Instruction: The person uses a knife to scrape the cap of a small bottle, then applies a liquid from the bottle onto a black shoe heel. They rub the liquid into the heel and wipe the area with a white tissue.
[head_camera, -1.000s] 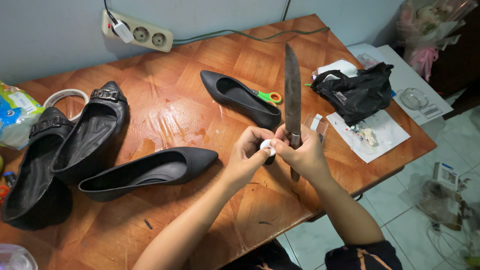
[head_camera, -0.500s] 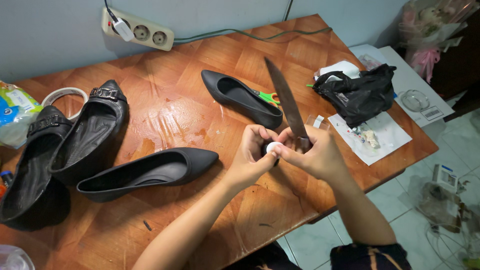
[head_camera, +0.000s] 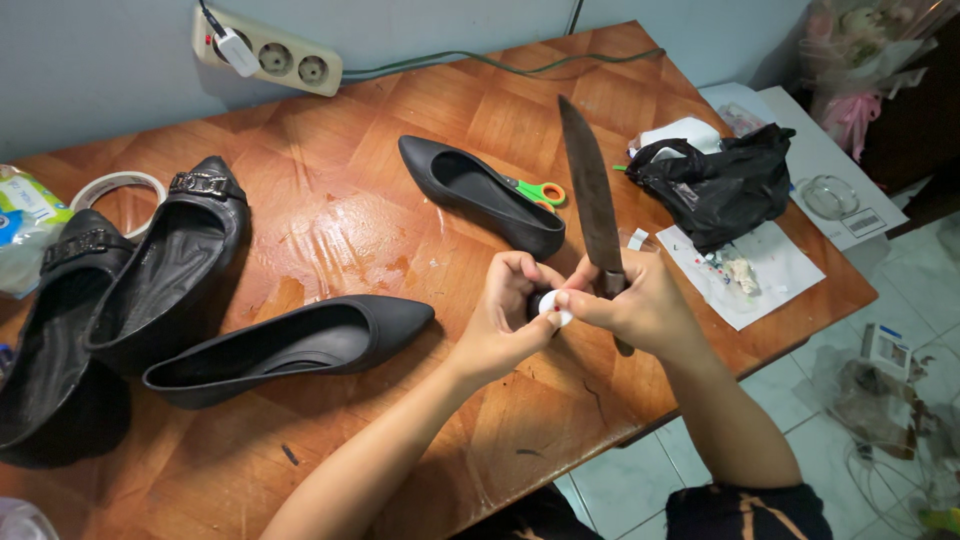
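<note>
Wooden table (head_camera: 330, 220), right hand (head_camera: 645, 310) gripping knife (head_camera: 590, 200), left hand (head_camera: 505, 315) pinching white disc (head_camera: 556, 309) near front edge.

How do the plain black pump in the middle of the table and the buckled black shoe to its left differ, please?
The pump is slim with a pointed toe and no trim; the buckled shoe is broader with a metal chain buckle across its toe. The pump lies alone, toe pointing right; the buckled shoe overlaps its mate, toe pointing away. Both are black and empty.

Our right hand (head_camera: 645, 305) grips a long knife (head_camera: 590, 200) — blade up — while our left hand (head_camera: 505, 315) pinches a small white disc (head_camera: 556, 308) beside the knife's handle.
</note>
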